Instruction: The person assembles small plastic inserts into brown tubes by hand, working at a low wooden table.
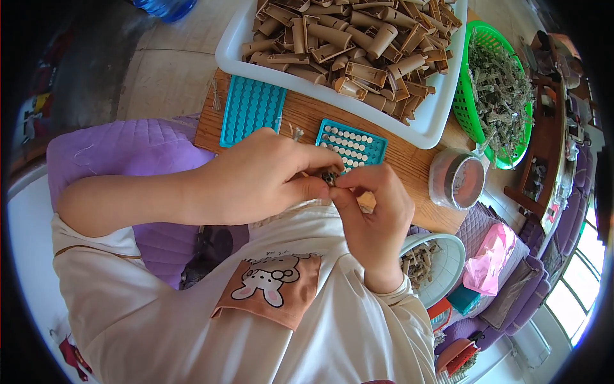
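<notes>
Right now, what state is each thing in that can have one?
Left hand: pinching a small dark part.
Right hand: pinching the same part.
Right teal tray: partly filled with white pieces.
Left teal tray: empty.
White bin: heaped with tan tubes.
Green basket: full.

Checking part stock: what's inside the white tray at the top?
The white tray is heaped with tan tube-shaped and channel-shaped pieces, lying every way. The heap covers the tray floor, so lower layers can't be seen. Its far end is cut off by the frame.
</notes>
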Tool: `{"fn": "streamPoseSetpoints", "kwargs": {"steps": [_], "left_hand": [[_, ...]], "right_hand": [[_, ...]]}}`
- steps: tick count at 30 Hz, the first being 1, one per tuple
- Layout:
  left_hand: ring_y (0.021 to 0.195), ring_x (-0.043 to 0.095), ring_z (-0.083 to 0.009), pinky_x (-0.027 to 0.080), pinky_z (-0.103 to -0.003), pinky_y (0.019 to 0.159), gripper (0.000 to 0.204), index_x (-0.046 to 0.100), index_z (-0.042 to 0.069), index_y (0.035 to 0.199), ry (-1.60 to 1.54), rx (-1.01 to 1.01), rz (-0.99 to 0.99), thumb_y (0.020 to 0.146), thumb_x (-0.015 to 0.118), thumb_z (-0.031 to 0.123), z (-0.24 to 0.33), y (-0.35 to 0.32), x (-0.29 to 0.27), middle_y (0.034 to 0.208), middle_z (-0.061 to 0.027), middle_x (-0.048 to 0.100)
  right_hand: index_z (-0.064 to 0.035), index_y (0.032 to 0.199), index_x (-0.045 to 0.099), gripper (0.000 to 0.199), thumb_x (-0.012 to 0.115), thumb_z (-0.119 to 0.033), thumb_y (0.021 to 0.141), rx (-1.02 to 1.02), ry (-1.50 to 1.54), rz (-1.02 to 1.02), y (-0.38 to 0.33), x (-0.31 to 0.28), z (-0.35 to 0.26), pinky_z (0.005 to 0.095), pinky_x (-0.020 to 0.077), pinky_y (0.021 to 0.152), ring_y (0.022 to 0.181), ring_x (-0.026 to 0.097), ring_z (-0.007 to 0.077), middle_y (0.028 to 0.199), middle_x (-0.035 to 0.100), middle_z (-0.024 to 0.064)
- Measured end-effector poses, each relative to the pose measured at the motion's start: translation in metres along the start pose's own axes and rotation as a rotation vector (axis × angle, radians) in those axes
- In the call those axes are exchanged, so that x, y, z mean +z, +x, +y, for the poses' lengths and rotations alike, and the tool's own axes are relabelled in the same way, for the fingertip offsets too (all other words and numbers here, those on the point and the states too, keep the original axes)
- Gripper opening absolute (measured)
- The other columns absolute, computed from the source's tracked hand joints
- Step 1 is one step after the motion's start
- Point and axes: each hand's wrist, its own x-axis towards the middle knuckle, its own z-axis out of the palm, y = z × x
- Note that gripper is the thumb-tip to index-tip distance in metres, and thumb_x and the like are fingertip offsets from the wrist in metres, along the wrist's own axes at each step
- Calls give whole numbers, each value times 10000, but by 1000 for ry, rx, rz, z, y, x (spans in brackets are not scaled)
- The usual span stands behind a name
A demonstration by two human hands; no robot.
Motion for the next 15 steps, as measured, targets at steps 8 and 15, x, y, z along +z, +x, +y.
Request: {"fn": "streamPoseSetpoints", "kwargs": {"steps": [8, 15], "left_hand": [[646, 588, -208, 450, -274, 595, 234, 579, 45, 950, -53, -93, -313, 721, 573, 92, 17, 0, -10, 737, -118, 594], [777, 567, -114, 446, -235, 708, 233, 546, -7, 990, -289, -90, -257, 778, 549, 91, 4, 5, -8, 858, -82, 604]], "right_hand": [[-29, 877, 546, 315, 661, -7, 584, -31, 213, -598, 55, -32, 26, 319, 439, 652, 761, 530, 247, 830, 540, 90], [-33, 815, 585, 164, 623, -131, 688, 38, -365, 166, 118, -37, 68, 288, 432, 585, 640, 540, 199, 747, 571, 108]]}}
